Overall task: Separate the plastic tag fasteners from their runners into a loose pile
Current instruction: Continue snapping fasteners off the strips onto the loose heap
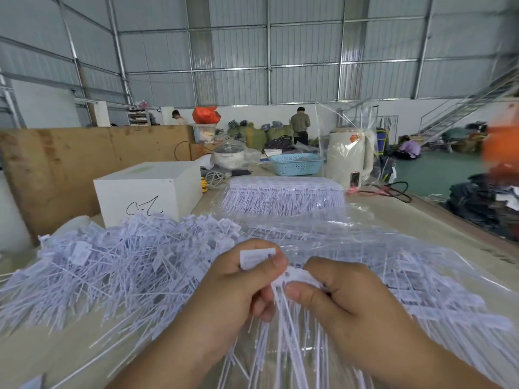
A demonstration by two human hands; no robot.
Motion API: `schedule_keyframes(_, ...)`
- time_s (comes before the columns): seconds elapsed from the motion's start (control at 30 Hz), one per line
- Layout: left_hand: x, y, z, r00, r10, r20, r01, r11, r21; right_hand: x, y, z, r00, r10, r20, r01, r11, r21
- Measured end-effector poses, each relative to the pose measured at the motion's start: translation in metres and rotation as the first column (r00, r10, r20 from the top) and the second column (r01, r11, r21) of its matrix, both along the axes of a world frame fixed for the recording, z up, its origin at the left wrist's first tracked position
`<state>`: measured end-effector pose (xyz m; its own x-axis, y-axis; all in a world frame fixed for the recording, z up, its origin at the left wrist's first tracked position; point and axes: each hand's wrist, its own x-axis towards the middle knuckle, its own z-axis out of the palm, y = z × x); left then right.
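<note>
My left hand (238,279) pinches a single white tag fastener (255,256) by its flat head, between thumb and fingers. Just to its right, my right hand (345,293) grips a bunch of fasteners on their runner (297,276), whose thin tails hang down toward me between both hands. A large loose pile of separated white fasteners (112,270) spreads across the table to the left. Farther back lies a neat stack of fasteners still on runners (283,195), on clear plastic wrap.
A white box (148,189) with a black scribble stands behind the pile. A blue basket (296,164), a cream kettle (351,158) and a pot sit at the table's far end. More fasteners in clear bags (421,276) lie right. People work in the background.
</note>
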<state>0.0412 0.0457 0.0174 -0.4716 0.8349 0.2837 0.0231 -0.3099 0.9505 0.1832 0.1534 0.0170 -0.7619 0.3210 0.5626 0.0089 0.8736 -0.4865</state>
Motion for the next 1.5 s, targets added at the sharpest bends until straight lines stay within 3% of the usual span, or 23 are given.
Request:
schedule_keyframes(0.13, 0.011, 0.000, 0.003, 0.965, -0.040, 0.261, 0.017, 0.996, 0.088, -0.006, -0.014, -0.005, 0.982, -0.041, -0.186, 0.042, 0.999, -0.003)
schedule_keyframes(0.2, 0.014, 0.001, 0.002, 0.918, -0.047, 0.393, 0.003, 0.994, 0.111, -0.007, -0.014, -0.003, 0.939, -0.078, -0.334, 0.041, 0.993, -0.114)
schedule_keyframes(0.27, 0.013, 0.001, 0.001, 0.909, -0.024, 0.415, -0.022, 0.994, 0.106, -0.004, -0.008, 0.004, 0.914, -0.104, -0.392, 0.028, 0.980, -0.195)
schedule_keyframes(0.33, 0.010, 0.001, -0.001, 0.938, 0.023, 0.347, -0.049, 0.997, 0.064, 0.001, -0.003, 0.007, 0.951, -0.036, -0.306, -0.022, 0.982, -0.186)
schedule_keyframes(0.47, 0.007, 0.003, -0.007, 0.998, 0.060, 0.030, -0.060, 0.998, 0.009, -0.001, -0.004, 0.002, 0.986, 0.145, 0.085, -0.138, 0.987, -0.078)
schedule_keyframes(0.63, 0.003, 0.000, -0.008, 0.974, 0.030, -0.225, -0.046, 0.997, -0.066, -0.003, -0.004, -0.001, 0.976, 0.079, 0.201, -0.102, 0.989, 0.105)
schedule_keyframes(0.73, 0.001, 0.000, -0.010, 0.970, -0.020, -0.244, -0.001, 0.996, -0.085, -0.005, -0.006, -0.005, 0.970, 0.038, 0.241, -0.071, 0.989, 0.130)
schedule_keyframes(0.83, -0.001, 0.001, -0.009, 0.970, -0.030, -0.239, 0.002, 0.993, -0.118, -0.007, -0.006, -0.008, 0.966, 0.091, 0.243, -0.106, 0.993, 0.049)
schedule_keyframes(1.07, -0.013, -0.003, -0.005, 0.973, 0.091, -0.211, -0.106, 0.993, -0.056, 0.001, 0.013, 0.001, 0.985, 0.064, 0.160, -0.074, 0.995, 0.060)
schedule_keyframes(1.2, -0.003, 0.001, -0.004, 0.992, 0.091, -0.088, -0.090, 0.996, 0.009, -0.001, 0.009, 0.001, 1.000, -0.025, 0.018, 0.024, 0.999, 0.040)
schedule_keyframes(1.37, 0.018, -0.002, 0.008, 0.965, 0.004, 0.261, -0.043, 0.989, 0.143, -0.008, -0.015, -0.003, 0.960, -0.061, -0.274, 0.052, 0.998, -0.040)
schedule_keyframes(1.5, 0.018, -0.005, 0.008, 0.908, -0.021, 0.419, -0.044, 0.988, 0.145, -0.009, -0.014, 0.005, 0.857, -0.143, -0.495, 0.019, 0.969, -0.248)
